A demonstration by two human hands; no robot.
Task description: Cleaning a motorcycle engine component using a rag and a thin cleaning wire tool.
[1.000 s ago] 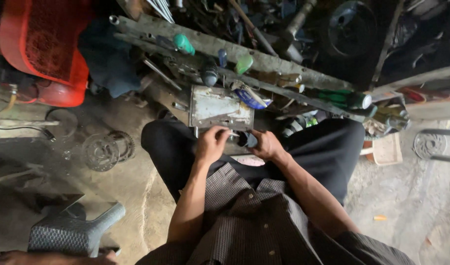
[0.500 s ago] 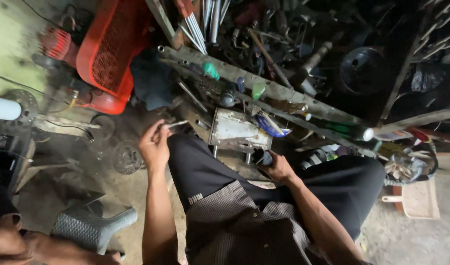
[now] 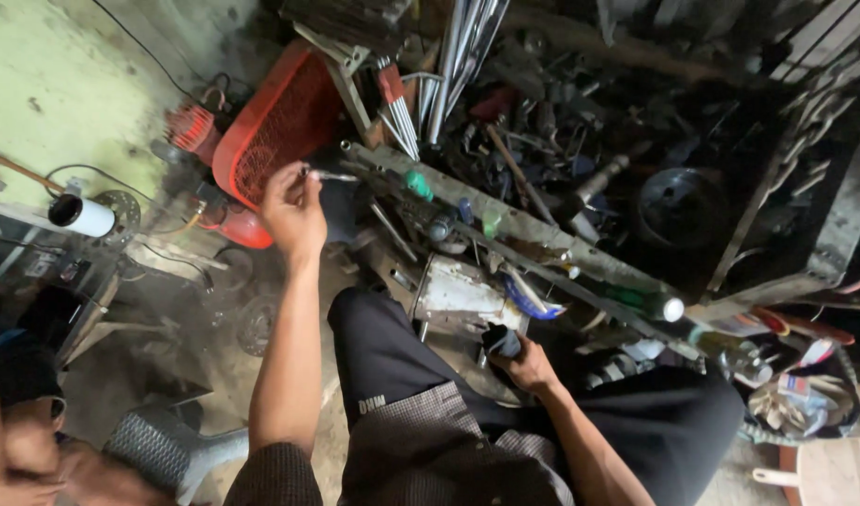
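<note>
Left arm: stretched out and raised, forearm running up the middle-left of the view, sleeve rolled near the elbow.
Left hand [image 3: 294, 208]: held high, just in front of the red mesh basket [image 3: 278, 131]; back of the hand faces the camera.
Left fingers: thumb and forefinger pinched narrow on one thin metal rod [image 3: 331, 175], which sticks out to the right; the other fingers are curled.
Right arm: bent, forearm coming up from the lower right across the black trousers [image 3: 383, 351].
Right hand [image 3: 526, 364]: low, by the knee, just below the grey metal block [image 3: 458, 292].
Right fingers: wrapped around one dark cylindrical part [image 3: 501, 340]; its top pokes out above the fist.
Metal block: one, scuffed, standing between the knees and the long angle-iron bar [image 3: 505, 220].
Angle-iron bar: one, slanting from upper left down to the right, littered with small items, a green one [image 3: 418, 185] among them.
Steel rods [image 3: 453, 56]: a bundle, leaning upright behind the bar; count cannot be told.
White cylinder [image 3: 81, 215]: one, far left.
Other person: a hand [image 3: 22, 454] at the lower left corner.
</note>
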